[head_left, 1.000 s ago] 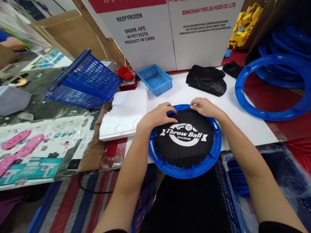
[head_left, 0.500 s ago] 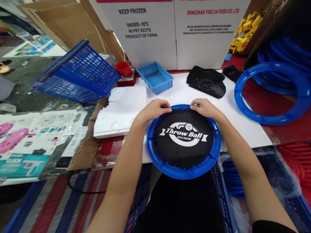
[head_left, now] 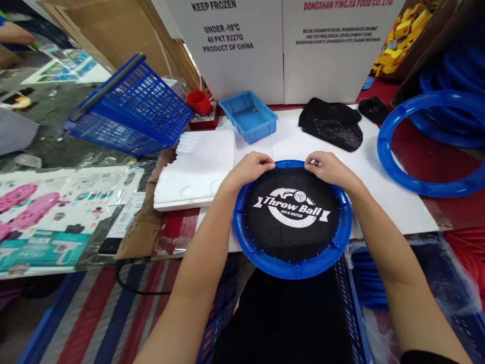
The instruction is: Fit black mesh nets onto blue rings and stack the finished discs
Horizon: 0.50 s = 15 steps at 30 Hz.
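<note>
Black mesh (head_left: 291, 245), printed "Throw Ball", is being held at lower centre of the frame, inside a blue ring (head_left: 299, 268); small pegs are showing along the mesh margin. The near part of the ring is overhanging the black-clothed lap (head_left: 282, 316); its far part is lying over a white sheet (head_left: 382, 197). At lower right, more blue rings (head_left: 370, 285) are being contained in a plastic-lined crate.

The far edge of the mesh is being pinched at two points: on the left by the left hand (head_left: 253, 168), on the right by the right hand (head_left: 329, 168). Fingertips of both are being kept together at the rim; a gap is being left between the hands.

Farther off, a white foam slab (head_left: 197, 177) is lying left of centre, and a loose blue ring (head_left: 394, 167) is lying at right. Beyond these, a light-blue tray (head_left: 253, 124) and folded black mesh (head_left: 331, 124) are resting on the sheet. A blue basket (head_left: 140, 111) is leaning at upper left. A white carton (head_left: 261, 76) is standing behind, at top centre.
</note>
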### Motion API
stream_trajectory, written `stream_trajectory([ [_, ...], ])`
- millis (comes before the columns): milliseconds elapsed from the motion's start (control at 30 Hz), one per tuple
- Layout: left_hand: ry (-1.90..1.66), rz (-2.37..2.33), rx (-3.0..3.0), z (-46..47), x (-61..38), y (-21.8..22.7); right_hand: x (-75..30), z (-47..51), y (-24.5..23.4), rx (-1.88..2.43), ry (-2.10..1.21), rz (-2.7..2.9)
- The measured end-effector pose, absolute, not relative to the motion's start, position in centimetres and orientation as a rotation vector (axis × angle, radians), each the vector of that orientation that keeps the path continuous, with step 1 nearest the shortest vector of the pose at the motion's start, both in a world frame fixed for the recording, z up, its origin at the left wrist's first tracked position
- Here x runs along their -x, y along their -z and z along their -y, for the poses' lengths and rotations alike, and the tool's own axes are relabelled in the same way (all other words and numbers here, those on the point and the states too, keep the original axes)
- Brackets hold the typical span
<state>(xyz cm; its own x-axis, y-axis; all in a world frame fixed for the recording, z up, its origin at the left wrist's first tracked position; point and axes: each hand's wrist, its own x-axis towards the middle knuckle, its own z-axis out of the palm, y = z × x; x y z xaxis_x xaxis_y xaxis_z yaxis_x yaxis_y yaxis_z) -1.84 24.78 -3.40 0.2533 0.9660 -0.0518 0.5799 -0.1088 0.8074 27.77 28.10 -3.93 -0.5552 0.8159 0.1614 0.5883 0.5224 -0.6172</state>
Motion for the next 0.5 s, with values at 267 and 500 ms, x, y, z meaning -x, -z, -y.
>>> stream_trajectory([
  [267,-0.652,-1.401,-1.747,-25.1,2.1,3.5,-28.1,-28.3,4.2,1.135,-0.639,2.384],
  [500,-0.636,-1.427,-1.763,-25.4,2.1,3.6,-26.8,-27.1,4.4,1.038,-0.493,2.332],
])
